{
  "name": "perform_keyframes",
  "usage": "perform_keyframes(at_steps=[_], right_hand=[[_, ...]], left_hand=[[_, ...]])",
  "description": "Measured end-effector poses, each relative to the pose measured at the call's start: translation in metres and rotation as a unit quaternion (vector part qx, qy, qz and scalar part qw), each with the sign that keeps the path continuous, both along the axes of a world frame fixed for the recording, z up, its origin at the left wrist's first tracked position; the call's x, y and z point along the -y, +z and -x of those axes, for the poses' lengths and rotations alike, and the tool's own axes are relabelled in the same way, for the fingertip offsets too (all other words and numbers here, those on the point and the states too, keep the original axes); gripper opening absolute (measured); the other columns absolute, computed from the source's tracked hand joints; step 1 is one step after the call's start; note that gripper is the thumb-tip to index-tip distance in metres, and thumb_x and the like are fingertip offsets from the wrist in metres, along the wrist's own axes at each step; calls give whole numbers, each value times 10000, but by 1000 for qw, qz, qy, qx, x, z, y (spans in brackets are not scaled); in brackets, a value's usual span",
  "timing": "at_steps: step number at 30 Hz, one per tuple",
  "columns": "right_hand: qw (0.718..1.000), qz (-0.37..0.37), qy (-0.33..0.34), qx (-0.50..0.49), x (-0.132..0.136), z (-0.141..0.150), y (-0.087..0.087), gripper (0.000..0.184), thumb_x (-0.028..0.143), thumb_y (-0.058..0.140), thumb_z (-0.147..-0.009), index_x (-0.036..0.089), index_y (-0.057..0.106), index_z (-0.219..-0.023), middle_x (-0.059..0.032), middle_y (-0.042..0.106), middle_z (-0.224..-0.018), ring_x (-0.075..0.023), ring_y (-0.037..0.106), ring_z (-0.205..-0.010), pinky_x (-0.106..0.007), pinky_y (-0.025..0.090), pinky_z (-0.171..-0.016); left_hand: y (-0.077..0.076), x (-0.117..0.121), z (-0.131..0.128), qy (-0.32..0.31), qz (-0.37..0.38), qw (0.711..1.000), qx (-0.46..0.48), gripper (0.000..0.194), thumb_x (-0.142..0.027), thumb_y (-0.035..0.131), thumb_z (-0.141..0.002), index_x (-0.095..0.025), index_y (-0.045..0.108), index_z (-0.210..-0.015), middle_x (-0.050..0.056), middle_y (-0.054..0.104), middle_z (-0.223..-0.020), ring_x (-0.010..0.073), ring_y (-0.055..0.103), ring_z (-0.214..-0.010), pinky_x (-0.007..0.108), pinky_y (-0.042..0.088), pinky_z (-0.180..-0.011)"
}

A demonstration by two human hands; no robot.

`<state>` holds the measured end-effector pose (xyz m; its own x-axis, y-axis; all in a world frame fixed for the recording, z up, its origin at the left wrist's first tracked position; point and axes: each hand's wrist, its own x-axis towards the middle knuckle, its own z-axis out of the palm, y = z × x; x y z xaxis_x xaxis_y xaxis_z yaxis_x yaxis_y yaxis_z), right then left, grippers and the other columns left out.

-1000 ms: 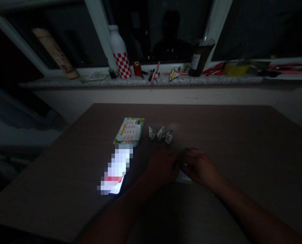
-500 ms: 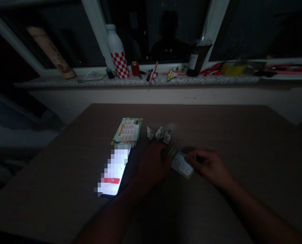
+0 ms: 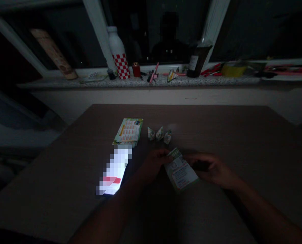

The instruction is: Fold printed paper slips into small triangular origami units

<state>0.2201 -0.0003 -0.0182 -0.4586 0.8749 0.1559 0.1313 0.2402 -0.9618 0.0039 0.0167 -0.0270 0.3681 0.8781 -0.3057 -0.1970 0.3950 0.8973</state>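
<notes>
My left hand (image 3: 156, 163) pinches the upper left edge of a printed paper leaflet (image 3: 182, 173), with the thumb on its face. The leaflet is white with green borders and lines of text, tilted above the brown table. At its right edge is my right hand (image 3: 213, 168), fingers curled and the fingertips partly hidden behind the paper. Three small folded paper pieces (image 3: 159, 134) stand in a row just beyond my left hand. To their left lies a stack of similar printed leaflets (image 3: 128, 130).
A lit phone (image 3: 115, 171) lies left of my left forearm on the table (image 3: 229, 128). Along the windowsill (image 3: 156, 80) stand a red-and-white checked bottle (image 3: 121, 59), a small red jar (image 3: 136, 69), a dark tube (image 3: 194, 62), pens and another folded paper piece (image 3: 172, 75).
The leaflet has turned and come nearer, showing more of its printed face. My left hand now grips its upper left edge with the thumb on top; my right hand stays at its right side.
</notes>
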Motion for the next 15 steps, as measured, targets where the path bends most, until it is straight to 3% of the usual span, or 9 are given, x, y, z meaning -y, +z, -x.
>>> perform_keyframes(at_steps=[2,5,10,15], right_hand=[[998,-32,43,-9,1,5,0,322,282,770,-704,230,708,-1016,-86,696,-1022,-214,661,-931,-327,541,-789],[996,-21,76,-45,1,11,-3,216,280,760,-723,239,733,-933,-67,693,-990,-193,666,-899,-286,545,-742],[996,-12,59,-67,-1,12,-6,221,378,800,-640,218,757,-786,-49,696,-849,-176,663,-787,-258,540,-657],[998,-28,42,-37,-1,13,-2,178,353,764,-704,187,731,-649,-25,659,-691,-138,622,-650,-232,506,-579]], left_hand=[[-1,2,-2,-11,15,1000,7,209,-258,746,-622,-129,658,-760,-7,621,-689,109,550,-617,236,413,-622],[-2,4,-3,-31,9,999,-2,239,-303,758,-619,-132,666,-759,-5,616,-686,108,533,-611,234,398,-610],[2,7,-4,-42,-75,995,-60,230,-342,732,-665,-132,673,-737,-9,599,-664,99,495,-601,219,373,-590],[6,9,-6,-43,-140,984,-101,160,-281,688,-714,-128,678,-759,7,624,-695,116,531,-649,231,402,-631]])
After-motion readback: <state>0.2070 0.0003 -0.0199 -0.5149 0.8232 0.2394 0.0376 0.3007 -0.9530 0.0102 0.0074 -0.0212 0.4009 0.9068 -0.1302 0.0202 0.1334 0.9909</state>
